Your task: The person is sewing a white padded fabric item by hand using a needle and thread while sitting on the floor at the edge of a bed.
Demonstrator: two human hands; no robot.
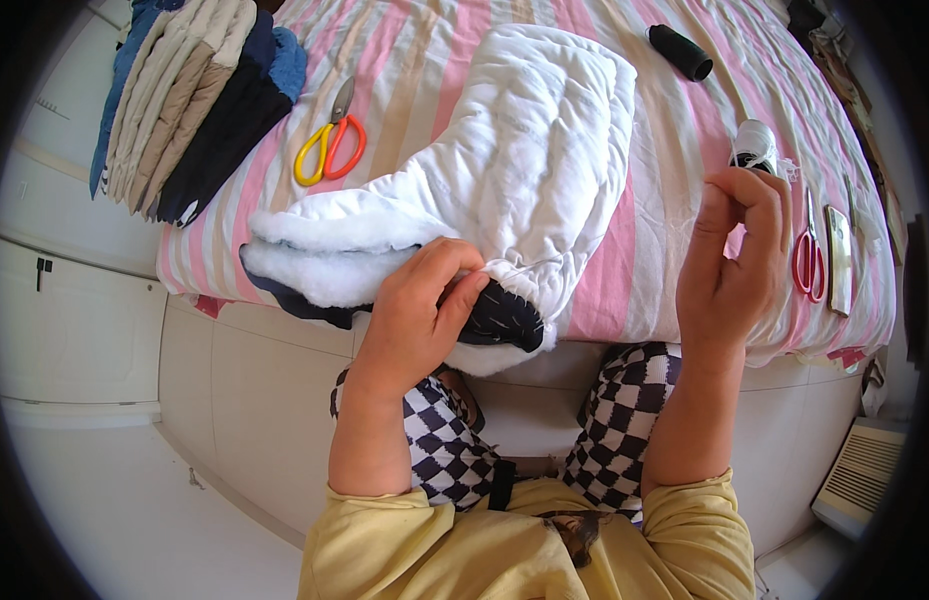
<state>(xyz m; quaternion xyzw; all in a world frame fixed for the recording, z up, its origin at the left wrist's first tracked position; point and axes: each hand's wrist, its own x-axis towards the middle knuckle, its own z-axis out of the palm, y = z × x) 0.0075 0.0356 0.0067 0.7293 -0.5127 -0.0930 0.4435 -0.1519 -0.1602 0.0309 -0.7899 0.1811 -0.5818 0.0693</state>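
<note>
A white quilted, padded garment piece (539, 142) lies across the edge of a bed, its fluffy white wadding (322, 274) exposed at the open end. Dark navy fabric (502, 319) with white hand stitches shows along its near edge. My left hand (427, 307) pinches the white cloth edge beside these stitches between thumb and forefinger. From that seam a fine white thread (558, 259) runs up to the right, toward my raised right hand (738, 251). Its thumb and forefinger are pinched together; any needle there is too small to make out.
Yellow-and-orange-handled scissors (333, 142) lie left, near a stack of folded padded clothes (201, 105). To the right are a black thread spool (680, 52), a white thread spool (755, 141), red-handled scissors (809, 259) and a phone (839, 259) on the striped bedsheet (659, 225).
</note>
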